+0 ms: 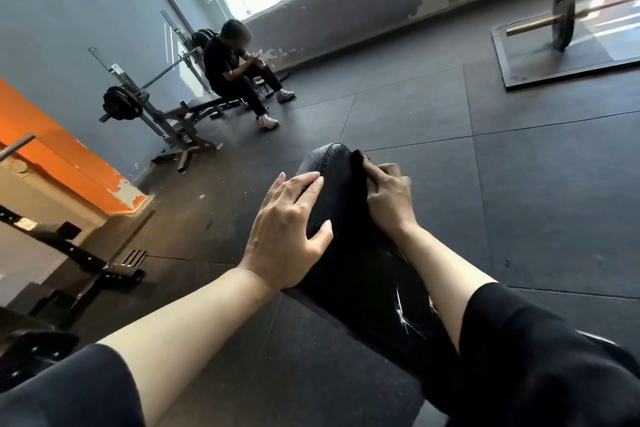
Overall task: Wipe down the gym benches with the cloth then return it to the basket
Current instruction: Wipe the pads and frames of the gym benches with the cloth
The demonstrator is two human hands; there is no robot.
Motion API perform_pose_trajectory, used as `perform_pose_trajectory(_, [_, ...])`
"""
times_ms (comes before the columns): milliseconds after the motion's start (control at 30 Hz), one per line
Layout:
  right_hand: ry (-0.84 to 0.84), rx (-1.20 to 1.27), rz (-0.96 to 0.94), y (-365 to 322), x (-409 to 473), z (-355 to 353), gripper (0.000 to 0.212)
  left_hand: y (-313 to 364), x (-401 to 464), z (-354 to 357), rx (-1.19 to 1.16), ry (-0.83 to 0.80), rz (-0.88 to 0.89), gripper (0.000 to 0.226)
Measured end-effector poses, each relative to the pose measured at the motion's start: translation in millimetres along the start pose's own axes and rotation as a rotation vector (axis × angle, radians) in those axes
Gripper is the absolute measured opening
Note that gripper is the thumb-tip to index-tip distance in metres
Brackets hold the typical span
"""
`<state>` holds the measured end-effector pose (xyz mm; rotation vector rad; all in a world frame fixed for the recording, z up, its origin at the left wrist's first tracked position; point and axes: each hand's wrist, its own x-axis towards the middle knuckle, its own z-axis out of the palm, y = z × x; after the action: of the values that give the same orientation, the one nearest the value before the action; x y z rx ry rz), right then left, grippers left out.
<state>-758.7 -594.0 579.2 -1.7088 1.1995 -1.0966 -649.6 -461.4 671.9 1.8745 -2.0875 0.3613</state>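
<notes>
At the far end of the padded gym bench (332, 204), a thin, limp black cloth (356, 166) is bunched under the right hand (388, 198), its grip curled on it; left hand (291, 232) rests flat, fingers spread.

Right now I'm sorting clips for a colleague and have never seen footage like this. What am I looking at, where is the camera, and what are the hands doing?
There is no machine here: the one picture comes from a camera worn on a person's head, looking forward and down at their own bare arms. In front of them is a black padded gym bench. The left hand rests flat on the pad's side, fingers relaxed. The right hand grips a dark cloth against the pad's other edge, seemingly wiping. Farther off, another person sits on a weight bench by the wall, and a barbell lies on a platform. No basket is in view.
</notes>
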Motion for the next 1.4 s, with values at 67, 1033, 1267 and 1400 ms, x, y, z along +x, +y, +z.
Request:
perform_pose_trajectory(67, [0.029, 0.015, -0.057, -9.8, -6.2, 2.6, 0.045, -0.1, 0.6, 0.0, -0.003, 0.002, 0.019, 0.061])
perform_pose_trajectory(1033, [0.067, 0.007, -0.084, 23.2, -79.1, 12.1, 0.049, 0.1, -5.7, 3.0, 0.066, 0.118, 0.267, 0.018])
perform_pose_trajectory(1267, [0.068, 0.093, -0.164, -9.6, -98.0, 15.5, 0.047, 0.5, -5.8, 3.7, 0.078, 0.11, 0.261, 0.02])
perform_pose_trajectory(1400, [0.051, 0.066, -0.03, 22.8, -96.3, 10.2, 0.052, 1.9, -7.2, 3.7, 0.089, 0.12, 0.265, 0.018])
